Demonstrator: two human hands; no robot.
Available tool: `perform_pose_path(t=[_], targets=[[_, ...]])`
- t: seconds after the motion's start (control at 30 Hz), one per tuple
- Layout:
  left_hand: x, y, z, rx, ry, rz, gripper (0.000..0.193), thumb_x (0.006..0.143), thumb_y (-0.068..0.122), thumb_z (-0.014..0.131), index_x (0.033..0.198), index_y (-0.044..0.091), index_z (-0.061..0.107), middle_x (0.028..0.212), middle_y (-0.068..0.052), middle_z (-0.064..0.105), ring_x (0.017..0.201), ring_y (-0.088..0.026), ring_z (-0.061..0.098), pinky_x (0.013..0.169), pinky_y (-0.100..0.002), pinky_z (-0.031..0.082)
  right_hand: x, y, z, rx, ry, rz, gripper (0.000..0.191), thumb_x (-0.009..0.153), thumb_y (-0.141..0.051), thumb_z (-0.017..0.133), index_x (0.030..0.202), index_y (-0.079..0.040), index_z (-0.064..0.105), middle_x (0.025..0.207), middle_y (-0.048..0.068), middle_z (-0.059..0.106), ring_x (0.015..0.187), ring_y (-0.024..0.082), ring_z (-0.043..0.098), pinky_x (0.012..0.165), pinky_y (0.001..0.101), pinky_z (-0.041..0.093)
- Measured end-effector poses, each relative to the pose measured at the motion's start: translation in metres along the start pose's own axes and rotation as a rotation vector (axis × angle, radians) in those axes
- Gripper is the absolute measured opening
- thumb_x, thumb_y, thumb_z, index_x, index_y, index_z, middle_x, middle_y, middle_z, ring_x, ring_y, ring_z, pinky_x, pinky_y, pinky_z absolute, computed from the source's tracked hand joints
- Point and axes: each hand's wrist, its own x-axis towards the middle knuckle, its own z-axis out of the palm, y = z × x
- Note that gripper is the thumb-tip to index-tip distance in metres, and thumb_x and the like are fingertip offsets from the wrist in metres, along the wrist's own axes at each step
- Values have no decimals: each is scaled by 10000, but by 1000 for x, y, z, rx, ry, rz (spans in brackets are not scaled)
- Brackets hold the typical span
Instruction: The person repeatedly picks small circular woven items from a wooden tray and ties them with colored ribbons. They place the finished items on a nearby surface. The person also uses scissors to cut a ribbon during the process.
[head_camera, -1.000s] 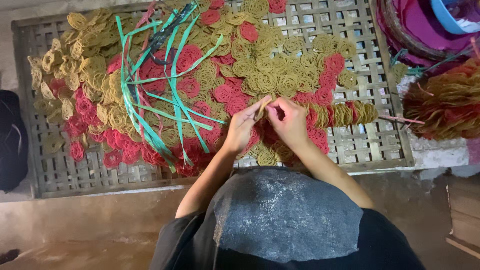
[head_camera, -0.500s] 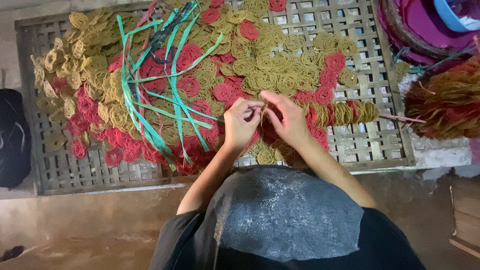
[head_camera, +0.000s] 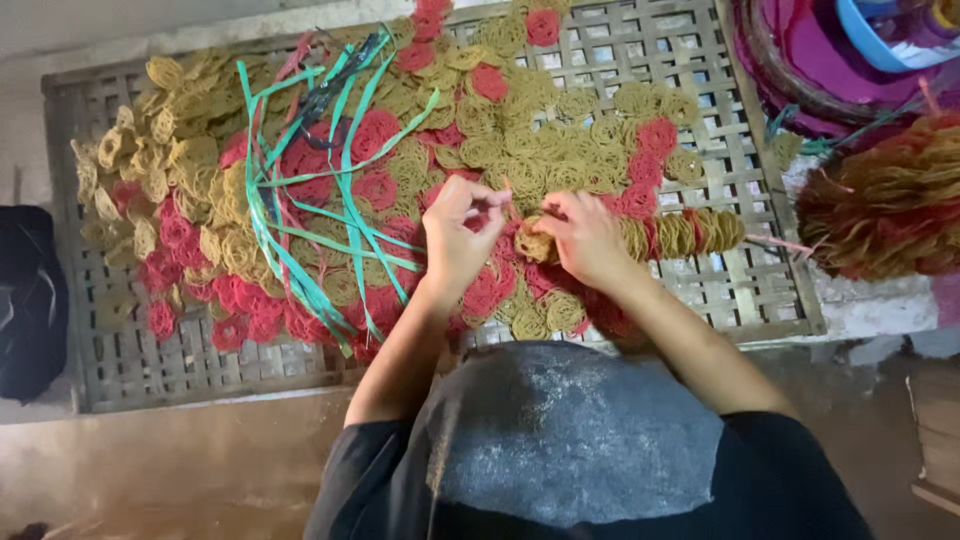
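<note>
Left hand: your left hand (head_camera: 458, 235) sits over the middle of the woven bamboo tray (head_camera: 130, 350), fingers pinched narrow around something thin; what it grips is too small to tell.
Right hand: your right hand (head_camera: 588, 235) is just beside the left, fingers curled down onto a yellow coil (head_camera: 535, 245), holding it at the end of a row.
Row of coils: a strung row of yellow and red coils (head_camera: 695, 232) runs from your right hand toward the tray's right edge.
Loose coils: yellow coils (head_camera: 530, 150) and red coils (head_camera: 375, 135) cover most of the tray, thickest from the left edge to the centre.
Green strips: a bundle of green plastic strips (head_camera: 300, 255) lies across the coils left of your left hand, fanning toward the tray's far edge.
Beyond the right edge: a bundled heap of yellow and red coils (head_camera: 885, 205), with a purple basket (head_camera: 800, 60) and a blue bowl (head_camera: 880, 45) behind it.
Beyond the left edge: a black bag (head_camera: 30, 300).
</note>
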Motion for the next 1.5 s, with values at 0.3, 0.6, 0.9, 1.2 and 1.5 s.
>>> perform_pose_path(t=[0.3,0.6,0.9,1.2,1.5], targets=[[31,-28,9,54,-225,-75,263,937,30,742,1193,85,717,1197,-97,736,1131,-226,705,1020,-366,568,2,-5,7,958,89,616,220,1067,-137,511,1061,-16,695,917,27,650,827,115,597,796,324,513],[40,-75,31,767,-433,281,460,830,145,711,1288,167,674,1344,-81,641,1298,-286,518,1084,-487,404,-11,-4,-21,881,297,461,214,1035,-14,560,1151,37,732,955,13,585,712,77,524,655,217,449],[26,-80,15,-811,-81,-756,464,938,38,581,1401,65,582,1248,-96,691,1090,-206,668,893,-364,578,5,-22,-12,657,258,591,82,934,-52,734,1002,-13,759,843,39,643,672,85,601,614,239,465],[-12,-80,7,-611,-42,-728,330,1061,169,584,1339,-1,638,1139,-46,688,955,-134,671,928,-326,587,34,-34,5,458,292,412,69,923,-76,780,947,-23,743,790,71,633,647,148,594,580,294,445],[-32,-73,13,-472,-129,-491,320,1050,115,574,1331,-5,671,1053,17,696,869,-22,574,798,-212,497,35,-34,5,252,288,204,86,928,-71,770,975,-42,705,866,113,620,783,280,641,696,378,514]])
